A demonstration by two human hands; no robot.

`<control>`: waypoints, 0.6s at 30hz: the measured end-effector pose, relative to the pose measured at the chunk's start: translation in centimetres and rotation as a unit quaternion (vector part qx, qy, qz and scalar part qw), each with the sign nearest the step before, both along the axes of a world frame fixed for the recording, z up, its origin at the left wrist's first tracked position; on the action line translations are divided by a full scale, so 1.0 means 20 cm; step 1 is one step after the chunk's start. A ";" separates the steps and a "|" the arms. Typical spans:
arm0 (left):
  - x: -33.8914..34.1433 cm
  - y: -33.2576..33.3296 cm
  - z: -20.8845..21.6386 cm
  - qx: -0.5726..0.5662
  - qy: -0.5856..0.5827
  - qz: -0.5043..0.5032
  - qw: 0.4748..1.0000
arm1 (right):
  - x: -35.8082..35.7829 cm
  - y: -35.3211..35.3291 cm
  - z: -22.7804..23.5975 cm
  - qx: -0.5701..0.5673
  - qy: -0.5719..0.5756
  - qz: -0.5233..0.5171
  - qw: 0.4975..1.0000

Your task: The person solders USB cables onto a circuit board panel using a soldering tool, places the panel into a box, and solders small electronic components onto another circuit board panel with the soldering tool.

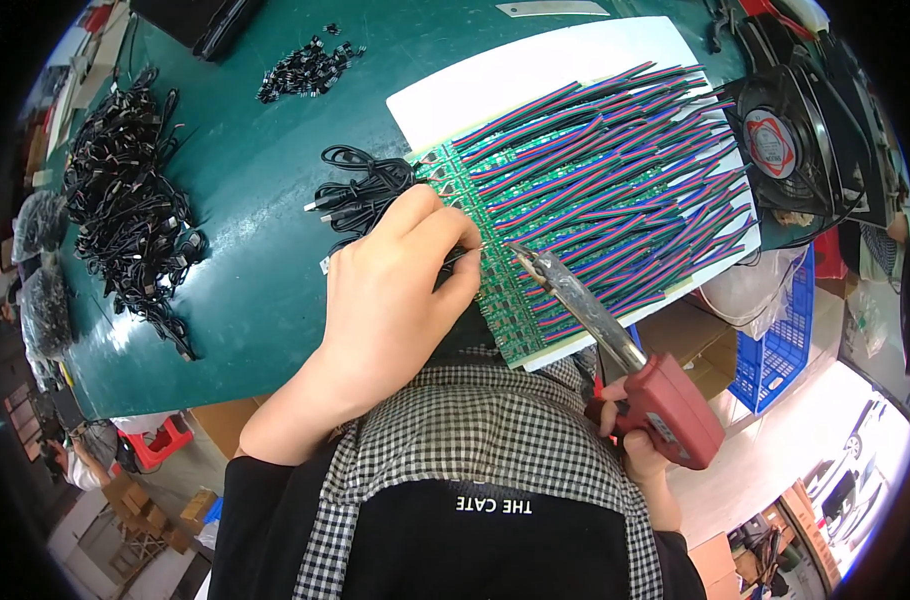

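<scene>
My left hand (pixel 380 290) is closed in a pinch at the left edge of a panel of green circuit boards (pixel 510 325). Its fingertips hold the end of a thin black cable, mostly hidden by the hand. My right hand (pixel 643 455) grips a red soldering gun (pixel 675 410) from below. The gun's tip meets the boards just right of my left fingertips. Rows of black, red, green and blue wires (pixel 595 185) run rightward from the boards. Several black USB cables (pixel 360 200) lie beside the panel, some joined to its upper left edge.
The panel rests on a white board (pixel 455 95) on a green table (pixel 245 230). A big heap of black cables (pixel 130 200) lies at left, with small black parts (pixel 305 72) at the back. A black fan (pixel 790 140) stands at right, above a blue crate (pixel 780 340).
</scene>
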State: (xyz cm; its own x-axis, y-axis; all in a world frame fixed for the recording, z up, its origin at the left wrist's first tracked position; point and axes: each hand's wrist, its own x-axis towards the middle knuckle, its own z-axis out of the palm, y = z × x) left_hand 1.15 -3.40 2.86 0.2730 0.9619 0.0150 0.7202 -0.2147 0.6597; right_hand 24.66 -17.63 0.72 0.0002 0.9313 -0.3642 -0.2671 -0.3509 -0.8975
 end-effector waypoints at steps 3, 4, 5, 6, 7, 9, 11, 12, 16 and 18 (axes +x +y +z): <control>-0.02 0.01 0.01 -0.028 -0.037 -0.010 0.999 | -0.01 0.00 0.01 -0.008 0.015 -0.039 0.999; -0.02 0.01 0.01 -0.045 -0.046 -0.016 0.998 | -0.01 0.00 0.01 0.009 -0.025 -0.014 1.000; -0.03 0.02 0.01 -0.045 -0.047 -0.015 0.998 | -0.01 0.00 0.01 0.028 -0.067 0.005 0.997; -0.03 0.02 0.02 -0.053 -0.056 -0.026 0.997 | -0.01 0.00 0.00 0.025 -0.064 0.012 0.998; -0.03 0.02 0.02 -0.060 -0.066 -0.037 0.995 | -0.01 0.00 0.00 0.021 -0.064 0.015 0.998; -0.03 0.02 0.03 -0.068 -0.058 -0.037 0.995 | -0.01 0.00 0.00 0.016 -0.065 0.019 0.998; -0.03 0.02 0.04 -0.077 -0.051 -0.038 0.995 | 0.00 0.00 0.00 0.020 -0.069 0.039 0.997; -0.02 0.02 0.04 -0.070 -0.038 -0.038 0.996 | 0.01 0.00 0.00 0.013 -0.070 0.041 0.997; 0.00 0.02 0.04 -0.043 0.009 -0.038 0.998 | 0.03 -0.03 -0.02 0.008 -0.037 0.024 0.999; 0.01 0.02 0.04 -0.036 0.016 -0.037 0.999 | 0.05 -0.06 -0.05 0.026 -0.072 0.039 0.996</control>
State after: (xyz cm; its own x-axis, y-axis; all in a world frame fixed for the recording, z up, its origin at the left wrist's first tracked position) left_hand 1.30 -3.08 3.57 0.3430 0.9372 -0.0636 0.7250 -0.2211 0.6523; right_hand 25.58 -18.79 -0.23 -0.0249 0.9483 -0.3165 -0.1077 -0.3173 -0.9422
